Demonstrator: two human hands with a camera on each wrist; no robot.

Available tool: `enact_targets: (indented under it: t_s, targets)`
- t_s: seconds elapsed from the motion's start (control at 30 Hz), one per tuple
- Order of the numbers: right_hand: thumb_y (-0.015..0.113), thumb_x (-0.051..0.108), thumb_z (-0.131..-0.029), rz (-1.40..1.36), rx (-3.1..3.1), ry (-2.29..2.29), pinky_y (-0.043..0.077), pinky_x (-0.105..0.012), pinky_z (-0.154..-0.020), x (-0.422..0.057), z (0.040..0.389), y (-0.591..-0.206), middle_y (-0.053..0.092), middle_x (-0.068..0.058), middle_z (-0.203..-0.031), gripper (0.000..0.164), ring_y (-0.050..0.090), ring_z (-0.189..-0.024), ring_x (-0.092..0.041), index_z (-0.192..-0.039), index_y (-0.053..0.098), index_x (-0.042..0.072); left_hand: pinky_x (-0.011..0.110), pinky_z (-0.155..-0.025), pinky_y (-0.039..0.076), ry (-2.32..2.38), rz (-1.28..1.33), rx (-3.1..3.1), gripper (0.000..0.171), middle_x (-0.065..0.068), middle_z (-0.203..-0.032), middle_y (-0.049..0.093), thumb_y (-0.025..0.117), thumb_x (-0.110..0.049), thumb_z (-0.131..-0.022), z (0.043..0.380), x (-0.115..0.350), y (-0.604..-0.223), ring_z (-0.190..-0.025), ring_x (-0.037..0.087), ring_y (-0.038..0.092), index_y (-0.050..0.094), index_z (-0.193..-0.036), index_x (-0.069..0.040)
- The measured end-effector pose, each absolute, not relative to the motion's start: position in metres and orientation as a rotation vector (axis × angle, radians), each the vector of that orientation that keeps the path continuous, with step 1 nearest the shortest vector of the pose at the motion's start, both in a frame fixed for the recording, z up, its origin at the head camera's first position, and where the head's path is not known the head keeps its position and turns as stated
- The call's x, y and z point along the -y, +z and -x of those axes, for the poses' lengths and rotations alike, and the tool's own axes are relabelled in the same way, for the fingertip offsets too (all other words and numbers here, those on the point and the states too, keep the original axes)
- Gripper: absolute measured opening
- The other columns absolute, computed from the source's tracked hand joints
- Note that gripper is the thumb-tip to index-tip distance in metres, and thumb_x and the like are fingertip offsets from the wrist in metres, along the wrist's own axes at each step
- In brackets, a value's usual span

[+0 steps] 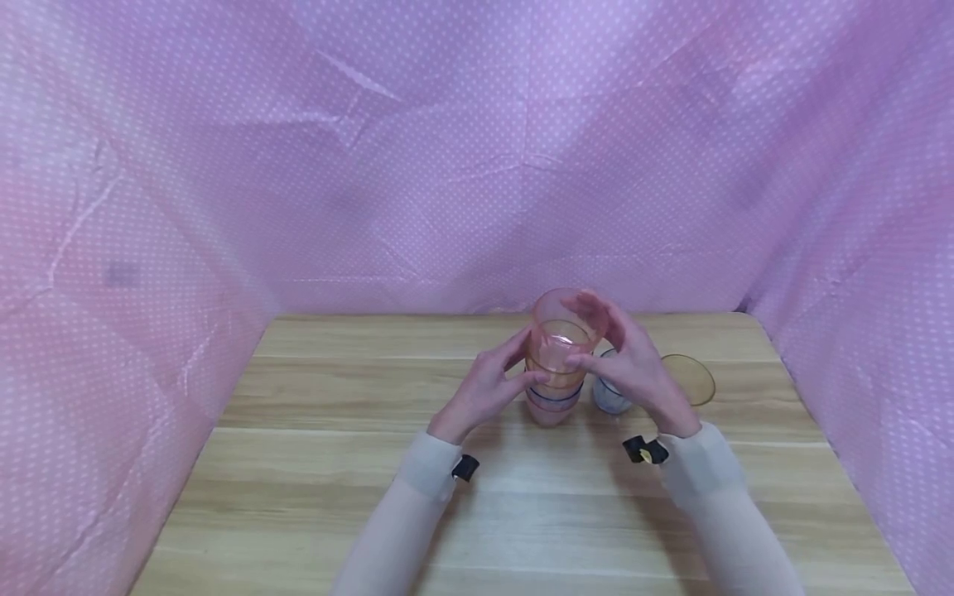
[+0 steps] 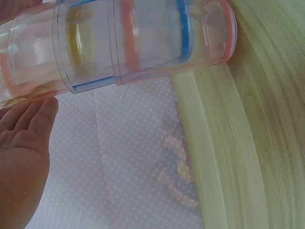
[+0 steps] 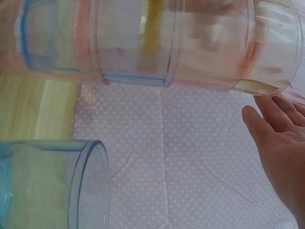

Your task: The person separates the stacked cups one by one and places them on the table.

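A tall stack of clear tinted plastic cups point(image 1: 553, 404) stands upright on the table, with pink, blue and yellow bands showing. The topmost is a pink cup point(image 1: 551, 313), wide mouth up. My left hand point(image 1: 486, 387) holds the stack from the left, thumb in front and fingers point(image 2: 40, 117) along the far side. From the right, my right hand point(image 1: 632, 358) holds the pink cup near its rim between thumb and fingers. Part of a bluish clear cup point(image 1: 609, 401) is hidden behind the right hand; it shows larger in the right wrist view point(image 3: 43, 186).
A round, see-through yellow piece point(image 1: 696, 382) lies right of the right wrist; whether it is a lid or a cup, I cannot tell. Under everything is a wooden table point(image 1: 313, 488). Pink dotted cloth point(image 1: 417, 182) hangs behind it and at both sides.
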State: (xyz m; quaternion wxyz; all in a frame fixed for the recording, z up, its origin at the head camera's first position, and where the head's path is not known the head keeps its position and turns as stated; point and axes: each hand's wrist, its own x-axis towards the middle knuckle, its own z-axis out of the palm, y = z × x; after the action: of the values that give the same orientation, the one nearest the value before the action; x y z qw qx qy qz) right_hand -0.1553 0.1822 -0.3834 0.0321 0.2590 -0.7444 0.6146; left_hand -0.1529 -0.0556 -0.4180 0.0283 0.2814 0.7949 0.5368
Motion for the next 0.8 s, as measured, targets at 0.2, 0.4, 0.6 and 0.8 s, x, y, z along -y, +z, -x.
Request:
enact_targets:
  t_s: [0.2,0.4,0.6,0.8]
  targets:
    - [0.083,-0.009,-0.081,-0.761,2.244,1.901,0.035,-0.025,-0.120,-0.180,0.154,-0.381,0.055,-0.017,-0.151,0.084,0.048,-0.142,-0.016,-0.154,0.043,0.004,0.030,-0.115,0.044,1.644,-0.865,-2.473,0.075,0.017,-0.156,0.047,0.074,-0.016,-0.097,0.153,0.056,-0.417,-0.142,0.028,0.048,0.035,-0.160,-0.004]
    - [0.083,-0.008,-0.082,-0.721,2.227,1.897,0.036,-0.025,-0.119,-0.178,0.151,-0.378,0.055,-0.016,-0.151,0.085,0.047,-0.143,-0.017,-0.155,0.042,0.007,0.030,-0.116,0.043,1.673,-0.891,-2.466,0.075,0.017,-0.155,0.048,0.075,-0.014,-0.097,0.154,0.057,-0.418,-0.141,0.027,0.049,0.036,-0.160,-0.004]
    - [0.083,-0.009,-0.081,-0.696,2.176,1.924,0.038,-0.024,-0.118,-0.176,0.148,-0.375,0.056,-0.017,-0.150,0.085,0.049,-0.141,-0.016,-0.154,0.043,0.002,0.031,-0.116,0.043,1.680,-0.894,-2.469,0.075,0.017,-0.155,0.048,0.075,-0.015,-0.097,0.154,0.057,-0.420,-0.141,0.028,0.050,0.036,-0.160,-0.003]
    - [0.081,-0.014,-0.080,-0.664,2.102,1.969,0.039,-0.025,-0.118,-0.175,0.143,-0.369,0.057,-0.017,-0.149,0.084,0.051,-0.139,-0.018,-0.154,0.044,0.005,0.031,-0.115,0.044,1.650,-0.865,-2.485,0.075,0.012,-0.159,0.044,0.075,-0.019,-0.097,0.154,0.057,-0.421,-0.144,0.025,0.047,0.037,-0.161,-0.008]
